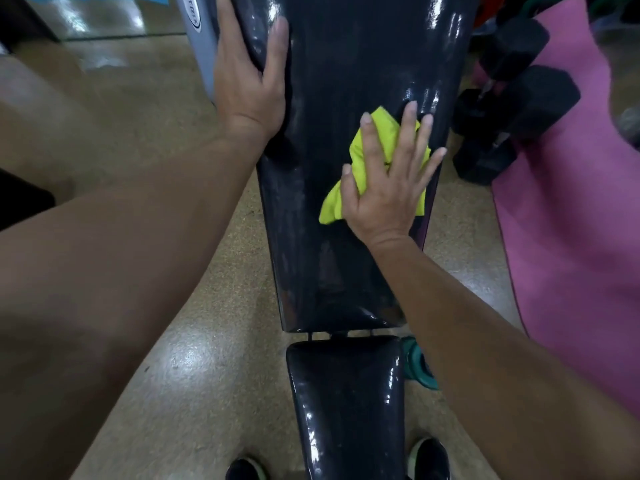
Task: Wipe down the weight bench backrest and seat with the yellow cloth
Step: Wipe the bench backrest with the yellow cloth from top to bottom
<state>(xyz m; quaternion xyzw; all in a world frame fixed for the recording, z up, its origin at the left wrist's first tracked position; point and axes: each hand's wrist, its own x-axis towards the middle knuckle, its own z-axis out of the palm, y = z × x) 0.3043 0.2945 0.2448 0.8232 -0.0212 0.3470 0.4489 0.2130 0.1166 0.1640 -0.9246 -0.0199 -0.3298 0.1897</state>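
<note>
far left: tan speckled floor (pixel 131 98), glossy in patches, with a grey panel (pixel 202 46) leaning just beside the bench's upper left edge. next, left hand (pixel 251 84) laid flat along the left rim of the backrest (pixel 346 64), fingers straight and close together, thumb out over the dark vinyl, gripping nothing, apparently steadying the pad. centre: backrest running lengthwise away from the wearer, widening toward the top of view, surface shiny and streaked with reflections; seat (pixel 346 393) in line below it, across a narrow hinge gap, nearer the feet, with two dark shoes (pixel 429 459) astride it. right of centre: right hand (pixel 388 174) pressed palm-down on the yellow cloth (pixel 372 150), fingers spread wide and straight, pinning the bunched fabric to the backrest's right half about midway up; cloth peeking out above the fingers and beside the thumb. right hand nearer the work; likely strokes along the pad's long axis, toward the far end or back down to the untouched-looking seat. far right: black hex dumbbells (pixel 512 116) on the floor just beside the bench, a pink mat (pixel 571 220) beyond them, a teal object (pixel 419 365) half hidden near the seat.
</note>
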